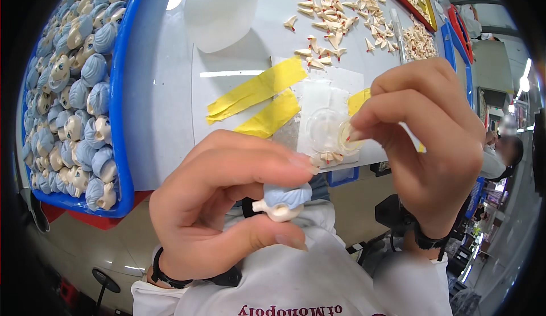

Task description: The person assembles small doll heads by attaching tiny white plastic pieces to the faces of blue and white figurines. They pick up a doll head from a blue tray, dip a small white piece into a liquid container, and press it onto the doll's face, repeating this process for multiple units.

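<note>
My left hand (207, 202) pinches a small doll head (288, 198) between thumb and fingers. The head has moulded pale-blue hair and a cream face part, with a small stub pointing left. To its upper right, my right hand (429, 125) has its thumb and fingertips pressed together at the rim of a small clear round dish (325, 128). A tiny reddish spot shows at those fingertips, but what they hold is too small to make out. Several small cream pieces with red tips (331, 157) lie at the near side of the dish.
A blue tray (120, 122) full of blue-haired doll heads stands at left. Yellow tape strips (259, 88) lie on the white table (153, 83), near a translucent bottle (222, 17). Loose cream pieces (333, 23) spread across the back. At far right a person (503, 154) sits.
</note>
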`<state>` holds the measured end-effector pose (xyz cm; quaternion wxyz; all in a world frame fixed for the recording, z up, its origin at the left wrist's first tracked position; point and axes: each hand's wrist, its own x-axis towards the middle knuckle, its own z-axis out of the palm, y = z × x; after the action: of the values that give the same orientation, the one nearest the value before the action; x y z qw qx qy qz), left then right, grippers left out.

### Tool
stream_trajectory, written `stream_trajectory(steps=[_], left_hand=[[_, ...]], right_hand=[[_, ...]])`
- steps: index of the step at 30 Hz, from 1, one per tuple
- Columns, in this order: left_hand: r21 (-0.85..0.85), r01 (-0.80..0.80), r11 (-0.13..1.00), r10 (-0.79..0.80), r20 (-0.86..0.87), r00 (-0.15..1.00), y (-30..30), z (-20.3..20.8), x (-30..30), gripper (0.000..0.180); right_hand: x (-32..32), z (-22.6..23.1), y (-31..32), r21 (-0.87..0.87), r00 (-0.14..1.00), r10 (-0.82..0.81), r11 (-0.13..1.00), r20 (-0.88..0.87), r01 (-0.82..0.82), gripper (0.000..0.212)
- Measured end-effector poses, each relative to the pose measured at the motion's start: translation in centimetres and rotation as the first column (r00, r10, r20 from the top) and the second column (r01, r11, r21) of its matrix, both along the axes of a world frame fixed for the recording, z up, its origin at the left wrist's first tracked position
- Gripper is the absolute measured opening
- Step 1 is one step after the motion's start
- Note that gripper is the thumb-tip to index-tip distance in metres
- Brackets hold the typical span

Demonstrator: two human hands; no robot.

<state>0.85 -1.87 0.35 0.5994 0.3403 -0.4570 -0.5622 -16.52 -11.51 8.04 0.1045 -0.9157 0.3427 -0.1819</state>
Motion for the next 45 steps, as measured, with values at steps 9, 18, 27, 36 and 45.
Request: stream_trajectory(steps=[9, 18, 27, 36, 45], left_hand=[[-0.169, 0.010, 0.986, 0.039, 0.284, 0.958, -0.1, 0.7, -0.1, 0.042], [-0.354, -0.030, 0.935, 0.222, 0.517, 0.826, 0.5, 2.3, -1.0, 0.033], [-0.389, -0.127, 0.912, 0.342, 0.554, 0.759, 1.1, 2.2, -1.7, 0.040], [-0.122, -0.160, 0.979, 0.196, 0.391, 0.899, 1.2, 0.9, 0.5, 0.045], [-0.157, -0.215, 0.964, 0.262, 0.409, 0.874, 0.6, 0.7, 0.9, 0.051]], right_hand=[[-1.6, 1.0, 1.9, 0.469, 0.926, 0.129, 0.832, 0.355, -0.296, 0.024], [-1.0, -0.3, 4.9, 0.233, 0.955, 0.062, 0.963, 0.290, -0.133, 0.020], [0.2, -2.0, 4.9, 0.073, 0.911, 0.069, 0.992, 0.407, -0.108, 0.024], [-2.6, -0.5, -4.7, 0.231, 0.967, -0.180, 0.963, 0.178, 0.137, 0.015], [-1.2, -2.5, -7.8, 0.206, 0.992, 0.033, 0.978, -0.118, -0.008, 0.009]])
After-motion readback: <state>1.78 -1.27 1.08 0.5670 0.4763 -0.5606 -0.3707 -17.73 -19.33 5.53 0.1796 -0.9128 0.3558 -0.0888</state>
